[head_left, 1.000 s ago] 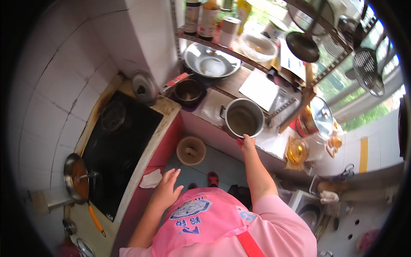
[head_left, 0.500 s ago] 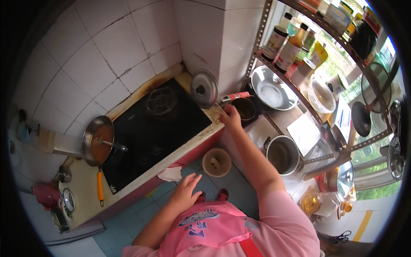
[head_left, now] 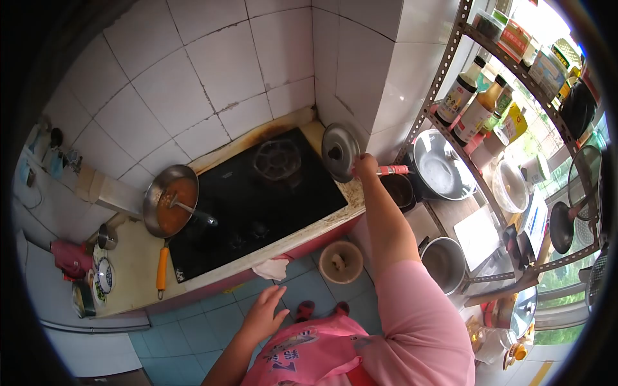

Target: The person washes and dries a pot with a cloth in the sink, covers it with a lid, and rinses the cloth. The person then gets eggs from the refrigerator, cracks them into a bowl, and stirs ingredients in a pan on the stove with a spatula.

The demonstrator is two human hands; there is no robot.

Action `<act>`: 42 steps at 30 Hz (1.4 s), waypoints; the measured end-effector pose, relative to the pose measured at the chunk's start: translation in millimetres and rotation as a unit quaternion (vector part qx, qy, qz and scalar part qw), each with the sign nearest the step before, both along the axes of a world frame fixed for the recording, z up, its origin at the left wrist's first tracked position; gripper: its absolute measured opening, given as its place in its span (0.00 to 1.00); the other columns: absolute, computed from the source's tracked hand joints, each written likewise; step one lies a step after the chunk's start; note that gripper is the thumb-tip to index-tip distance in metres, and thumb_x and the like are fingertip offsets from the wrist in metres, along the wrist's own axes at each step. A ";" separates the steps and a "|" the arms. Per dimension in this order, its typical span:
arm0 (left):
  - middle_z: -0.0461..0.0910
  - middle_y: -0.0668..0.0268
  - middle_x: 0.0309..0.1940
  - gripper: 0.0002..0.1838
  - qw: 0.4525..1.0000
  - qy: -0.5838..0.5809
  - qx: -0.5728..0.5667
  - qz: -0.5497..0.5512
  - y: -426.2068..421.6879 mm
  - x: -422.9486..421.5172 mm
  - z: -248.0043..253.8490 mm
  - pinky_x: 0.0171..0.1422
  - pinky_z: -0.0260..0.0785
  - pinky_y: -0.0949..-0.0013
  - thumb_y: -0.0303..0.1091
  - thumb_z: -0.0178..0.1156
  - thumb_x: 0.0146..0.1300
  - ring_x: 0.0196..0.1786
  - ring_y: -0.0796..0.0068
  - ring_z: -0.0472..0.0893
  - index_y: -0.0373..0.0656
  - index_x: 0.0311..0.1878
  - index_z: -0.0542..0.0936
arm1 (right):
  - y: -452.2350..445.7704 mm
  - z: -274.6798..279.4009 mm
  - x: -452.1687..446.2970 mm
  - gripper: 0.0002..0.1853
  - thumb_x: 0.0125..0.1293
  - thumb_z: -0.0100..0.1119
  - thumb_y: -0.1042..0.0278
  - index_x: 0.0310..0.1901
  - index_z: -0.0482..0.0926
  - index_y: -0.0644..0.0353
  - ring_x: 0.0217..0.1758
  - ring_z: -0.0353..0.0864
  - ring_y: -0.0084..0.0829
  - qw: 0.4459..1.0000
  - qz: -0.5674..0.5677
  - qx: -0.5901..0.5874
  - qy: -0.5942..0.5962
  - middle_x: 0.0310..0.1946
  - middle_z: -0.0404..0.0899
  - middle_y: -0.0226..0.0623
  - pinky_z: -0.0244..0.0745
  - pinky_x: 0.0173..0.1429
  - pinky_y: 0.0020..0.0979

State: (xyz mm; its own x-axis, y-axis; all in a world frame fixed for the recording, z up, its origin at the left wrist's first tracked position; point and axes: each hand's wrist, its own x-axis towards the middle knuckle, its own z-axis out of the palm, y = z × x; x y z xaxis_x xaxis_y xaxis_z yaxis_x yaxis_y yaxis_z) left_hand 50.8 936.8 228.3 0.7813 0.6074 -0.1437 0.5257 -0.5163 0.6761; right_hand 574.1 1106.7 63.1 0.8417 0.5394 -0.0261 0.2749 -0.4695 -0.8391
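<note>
My right hand (head_left: 366, 166) is at the far right corner of the stove, its fingers curled over the left end of a slim red-and-silver stick-shaped thing (head_left: 393, 170). Its exact kind is too small to make out. Just left of this hand a round metal lid (head_left: 340, 153) with a dark knob leans by the wall. Below the stick-shaped thing is a dark pot (head_left: 399, 192). My left hand (head_left: 262, 314) is held over the floor in front of the counter, fingers apart, nothing in it. A white cloth (head_left: 271, 269) hangs at the counter edge beyond it.
On the left of the black stove (head_left: 270, 193) sits a frying pan (head_left: 152, 204) with orange-red sauce and a spatula (head_left: 187, 207). A bin (head_left: 341, 262) stands on the floor. At right are a large wok (head_left: 444, 166), a grey pot (head_left: 444, 265) and a metal shelf (head_left: 444, 71) with bottles.
My right hand has moved up and forward onto the stick-shaped thing's left end. My left hand stays open. The view has shifted, so the stove appears further right and lower.
</note>
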 end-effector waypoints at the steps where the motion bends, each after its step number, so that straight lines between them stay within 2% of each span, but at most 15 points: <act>1: 0.65 0.53 0.64 0.32 1.000 -0.001 0.001 0.001 0.6 1.6 0.8 0.66 0.64 0.60 0.35 0.64 0.59 0.65 0.51 0.69 0.44 0.67 0.67 | 8.2 -21.8 9.0 0.14 0.63 0.58 0.63 0.43 0.79 0.65 0.26 0.84 0.39 0.999 0.008 0.025 -0.030 0.29 0.82 0.44 0.78 0.27 0.38; 5: 0.66 0.53 0.64 0.31 1.000 -0.018 -0.008 -0.023 7.0 6.1 2.6 0.66 0.65 0.60 0.36 0.63 0.60 0.64 0.51 0.69 0.44 0.67 0.67 | -16.7 7.6 -7.5 0.11 0.64 0.56 0.66 0.40 0.79 0.65 0.21 0.82 0.35 0.997 -0.012 0.034 -0.074 0.26 0.80 0.42 0.77 0.23 0.36; 9: 0.68 0.58 0.62 0.32 0.996 -0.081 -0.027 -0.018 19.9 13.5 -1.3 0.64 0.66 0.62 0.31 0.65 0.59 0.61 0.61 0.73 0.44 0.67 0.66 | -99.3 102.4 -59.4 0.10 0.67 0.51 0.70 0.43 0.77 0.66 0.23 0.81 0.29 0.973 0.040 0.177 0.139 0.30 0.80 0.38 0.78 0.26 0.31; 11: 0.69 0.57 0.62 0.32 0.991 -0.102 -0.091 0.008 26.1 20.4 -1.8 0.64 0.67 0.62 0.31 0.63 0.60 0.61 0.61 0.74 0.44 0.68 0.65 | -141.3 123.2 -91.2 0.09 0.69 0.50 0.71 0.46 0.74 0.66 0.23 0.79 0.27 0.891 0.068 0.296 0.337 0.31 0.79 0.35 0.78 0.28 0.28; 16: 0.69 0.55 0.62 0.30 0.928 -0.250 -0.268 0.064 50.4 34.5 -29.8 0.56 0.70 0.68 0.33 0.57 0.68 0.58 0.66 0.75 0.43 0.71 0.60 | -230.0 172.5 -167.7 0.09 0.71 0.49 0.70 0.47 0.73 0.65 0.22 0.78 0.26 0.837 0.097 0.313 0.438 0.31 0.79 0.36 0.78 0.31 0.29; 21: 0.69 0.56 0.62 0.27 0.913 -0.211 -0.345 0.046 54.7 52.6 -0.7 0.57 0.69 0.64 0.44 0.49 0.73 0.58 0.66 0.75 0.45 0.71 0.60 | -287.9 182.6 -214.0 0.10 0.72 0.48 0.69 0.50 0.72 0.65 0.19 0.77 0.25 0.795 0.058 0.361 0.484 0.32 0.79 0.35 0.79 0.32 0.29; 23: 0.70 0.57 0.61 0.28 0.908 -0.208 -0.364 0.026 50.2 59.3 7.6 0.58 0.69 0.61 0.48 0.47 0.73 0.58 0.66 0.75 0.46 0.71 0.60 | -307.0 192.1 -231.3 0.10 0.72 0.48 0.70 0.50 0.72 0.63 0.23 0.78 0.25 0.794 0.057 0.384 0.468 0.34 0.78 0.34 0.79 0.34 0.27; 27: 0.70 0.53 0.62 0.34 0.801 -0.195 -0.566 0.015 46.5 82.7 20.3 0.53 0.74 0.50 0.59 0.43 0.70 0.59 0.55 0.75 0.47 0.71 0.59 | -338.6 191.6 -259.0 0.09 0.66 0.54 0.79 0.46 0.73 0.60 0.34 0.79 0.29 0.880 0.023 0.385 0.279 0.39 0.76 0.33 0.77 0.40 0.25; 28: 0.69 0.51 0.63 0.37 0.708 -0.222 -0.669 -0.045 46.9 90.3 24.0 0.54 0.74 0.47 0.63 0.41 0.69 0.61 0.52 0.74 0.46 0.72 0.58 | -343.3 202.7 -265.9 0.11 0.60 0.57 0.83 0.43 0.74 0.60 0.34 0.79 0.32 0.951 0.023 0.308 -0.001 0.39 0.75 0.35 0.75 0.40 0.26; 29: 0.69 0.50 0.63 0.40 0.599 -0.243 -0.756 -0.100 47.4 97.7 28.7 0.55 0.74 0.45 0.66 0.39 0.68 0.63 0.49 0.72 0.46 0.72 0.57 | -348.3 214.4 -274.5 0.13 0.55 0.59 0.86 0.40 0.75 0.61 0.33 0.78 0.35 0.940 0.022 0.199 -0.277 0.39 0.74 0.36 0.74 0.40 0.26; 30: 0.64 0.55 0.68 0.44 0.603 -0.248 -0.748 -0.125 42.4 104.7 43.8 0.58 0.71 0.45 0.72 0.34 0.65 0.66 0.52 0.70 0.47 0.73 0.55 | -354.5 226.5 -284.2 0.16 0.47 0.60 0.89 0.38 0.77 0.61 0.34 0.78 0.39 0.941 0.028 0.164 -0.296 0.40 0.72 0.40 0.74 0.37 0.29; 33: 0.65 0.58 0.68 0.44 0.600 -0.285 -0.746 -0.055 27.8 119.0 64.3 0.68 0.62 0.48 0.69 0.40 0.65 0.69 0.56 0.65 0.45 0.73 0.55 | -367.0 218.9 -301.7 0.18 0.46 0.59 0.91 0.39 0.77 0.60 0.34 0.78 0.38 0.939 0.058 0.144 -0.308 0.41 0.73 0.40 0.76 0.36 0.32; 34: 0.65 0.59 0.68 0.40 0.581 -0.279 -0.762 -0.070 28.6 119.8 59.1 0.72 0.58 0.53 0.61 0.49 0.66 0.70 0.59 0.64 0.44 0.72 0.57 | -371.6 218.0 -304.6 0.18 0.46 0.58 0.92 0.39 0.78 0.60 0.35 0.79 0.38 0.938 0.053 0.129 -0.317 0.41 0.72 0.41 0.77 0.36 0.35; 37: 0.65 0.58 0.67 0.37 0.658 -0.224 -0.718 -0.038 25.4 120.3 32.4 0.71 0.59 0.52 0.53 0.53 0.65 0.69 0.57 0.66 0.43 0.71 0.59 | -382.0 210.5 -310.5 0.18 0.46 0.58 0.92 0.39 0.78 0.61 0.36 0.79 0.39 0.945 0.023 0.111 -0.307 0.41 0.73 0.42 0.77 0.36 0.34; 42: 0.67 0.58 0.66 0.36 0.648 -0.218 -0.725 -0.086 21.1 125.0 20.5 0.72 0.59 0.55 0.44 0.59 0.61 0.67 0.58 0.68 0.42 0.70 0.60 | -391.2 192.2 -310.3 0.18 0.46 0.57 0.93 0.38 0.78 0.62 0.38 0.78 0.40 0.947 -0.011 0.104 -0.305 0.42 0.73 0.43 0.76 0.37 0.34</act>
